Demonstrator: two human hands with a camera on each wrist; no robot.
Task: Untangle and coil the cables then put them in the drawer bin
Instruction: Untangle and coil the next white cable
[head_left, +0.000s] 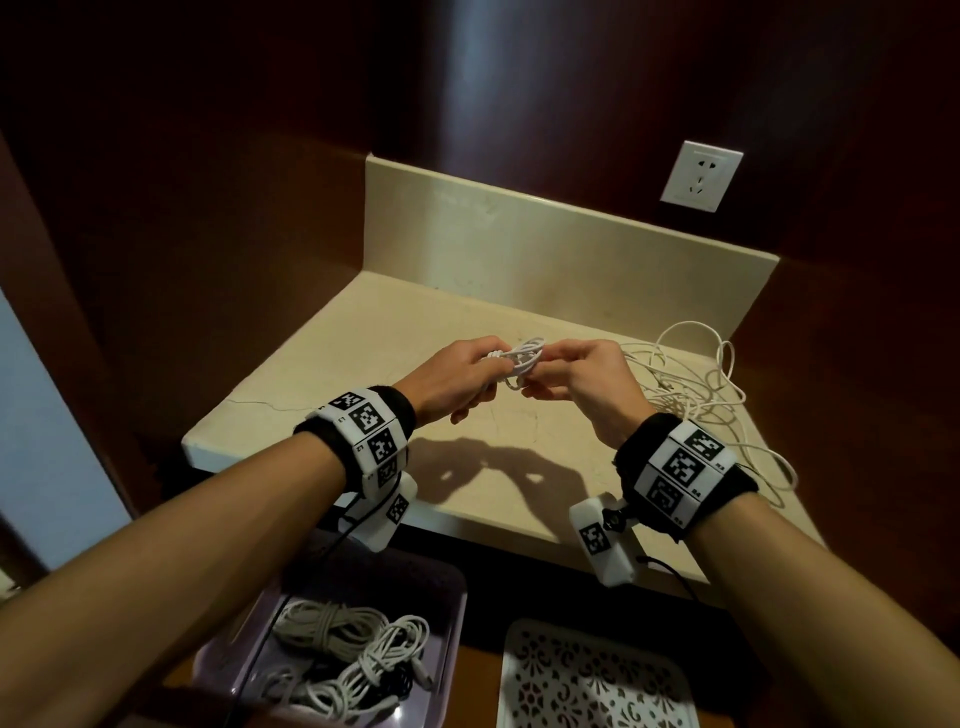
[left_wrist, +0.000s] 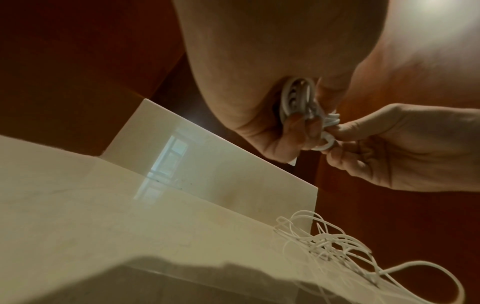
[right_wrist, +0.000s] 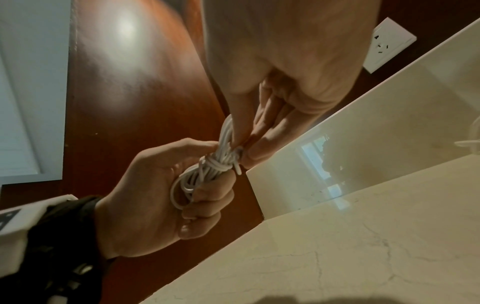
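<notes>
Gripping one coiled cable (head_left: 519, 358), two hands (head_left: 457, 376) (head_left: 582, 379) hover above two bins (head_left: 447, 623) (head_left: 519, 675).

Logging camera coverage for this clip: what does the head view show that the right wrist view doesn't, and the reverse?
Only the head view shows the purple bin holding coiled cables, the white patterned tray and the loose tangle. Only the right wrist view shows the wrap cinching the bundle. Both show the left hand, right hand and wall socket.

Two bins (head_left: 447, 597) (head_left: 511, 654), one wall socket (head_left: 700, 175), two hands (head_left: 457, 375) (head_left: 587, 376) (one coiled cable (head_left: 519, 358) between them).
</notes>
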